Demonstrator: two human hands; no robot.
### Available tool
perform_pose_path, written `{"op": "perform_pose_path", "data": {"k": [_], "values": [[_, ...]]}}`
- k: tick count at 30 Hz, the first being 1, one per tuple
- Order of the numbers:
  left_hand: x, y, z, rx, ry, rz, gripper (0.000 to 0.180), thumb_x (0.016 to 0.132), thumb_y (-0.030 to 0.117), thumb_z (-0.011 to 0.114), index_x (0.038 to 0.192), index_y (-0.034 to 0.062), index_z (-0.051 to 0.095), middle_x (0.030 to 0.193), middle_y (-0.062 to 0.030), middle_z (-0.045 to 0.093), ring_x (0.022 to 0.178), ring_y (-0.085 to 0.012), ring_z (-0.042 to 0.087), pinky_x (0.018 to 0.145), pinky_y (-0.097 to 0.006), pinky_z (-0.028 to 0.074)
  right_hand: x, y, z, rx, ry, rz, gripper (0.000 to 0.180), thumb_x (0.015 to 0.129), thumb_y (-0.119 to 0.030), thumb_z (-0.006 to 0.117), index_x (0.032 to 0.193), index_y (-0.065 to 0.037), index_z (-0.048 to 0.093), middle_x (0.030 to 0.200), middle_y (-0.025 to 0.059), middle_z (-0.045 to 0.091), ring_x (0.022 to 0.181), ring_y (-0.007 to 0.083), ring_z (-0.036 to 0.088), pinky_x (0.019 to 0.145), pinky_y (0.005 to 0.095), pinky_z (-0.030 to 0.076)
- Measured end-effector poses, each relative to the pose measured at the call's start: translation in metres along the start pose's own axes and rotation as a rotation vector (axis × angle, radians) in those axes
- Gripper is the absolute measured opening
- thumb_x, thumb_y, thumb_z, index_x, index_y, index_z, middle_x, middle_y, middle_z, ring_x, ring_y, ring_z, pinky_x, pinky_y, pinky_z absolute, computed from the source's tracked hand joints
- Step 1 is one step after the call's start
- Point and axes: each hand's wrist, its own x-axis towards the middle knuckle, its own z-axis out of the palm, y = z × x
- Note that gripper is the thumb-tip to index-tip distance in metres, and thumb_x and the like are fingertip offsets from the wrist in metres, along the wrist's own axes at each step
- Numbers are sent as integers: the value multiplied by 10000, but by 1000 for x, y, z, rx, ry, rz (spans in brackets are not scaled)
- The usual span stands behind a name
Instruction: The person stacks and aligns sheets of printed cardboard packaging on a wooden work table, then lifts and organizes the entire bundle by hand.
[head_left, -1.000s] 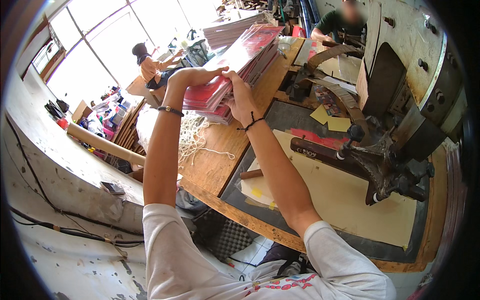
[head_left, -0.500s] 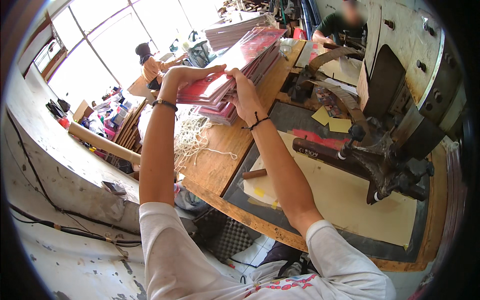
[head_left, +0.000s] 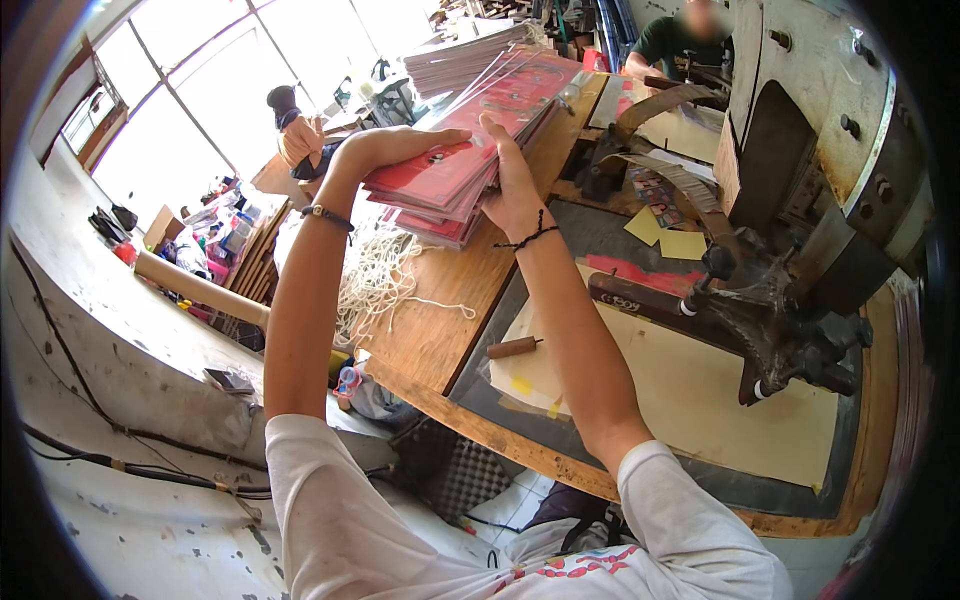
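Both hands grip a stack of red cards (head_left: 440, 185) held up above the wooden counter (head_left: 440, 330); the left hand (head_left: 395, 148) lies flat over the top with fingers curled on the far edge; the right hand (head_left: 512, 185) clamps the near side, thumb up; loose white string (head_left: 385, 280) lies on the counter just below; a dark press machine (head_left: 800, 250) stands to the right.

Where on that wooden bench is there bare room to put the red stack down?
Bare patches: the brown wooden benchtop between the white string pile and the cream sheet, and that sheet's middle. Crowded: the far end, under the long pile of red sheets, and around the dark metal press. Both hands hold the red stack.
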Motion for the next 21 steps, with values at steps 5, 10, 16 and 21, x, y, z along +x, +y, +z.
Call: {"op": "perform_pose_path", "data": {"k": [5,10,16,21], "values": [[19,-36,-4,-83,-145,-52,882,856,811,505,1322,75,644,1068,-122,700,843,-159,679,775,-296,534,-10,-4,3,-201,62,37,348,880,-298,706,1080,-21,638,935,112,647,746,243,642,693,417,546],[33,-65,26,-494,-93,-123,626,949,572,587,1275,40,640,996,-69,672,754,-107,644,686,-246,548,-5,-9,-5,-319,80,-1,271,863,-230,707,986,9,669,909,103,651,726,208,642,671,371,528],[13,-40,29,-593,-33,-115,566,955,449,684,1314,16,618,1028,-31,637,794,-91,612,687,-234,528,-9,-16,-4,-312,82,-31,237,852,-174,710,971,28,678,876,88,662,727,194,644,639,361,515],[3,-33,38,-524,98,-60,668,952,521,653,1357,-8,602,1056,-27,656,858,-70,582,791,-257,504,-15,-24,1,-349,48,-44,251,839,-173,725,968,37,677,897,99,662,749,193,648,637,361,517]]}}
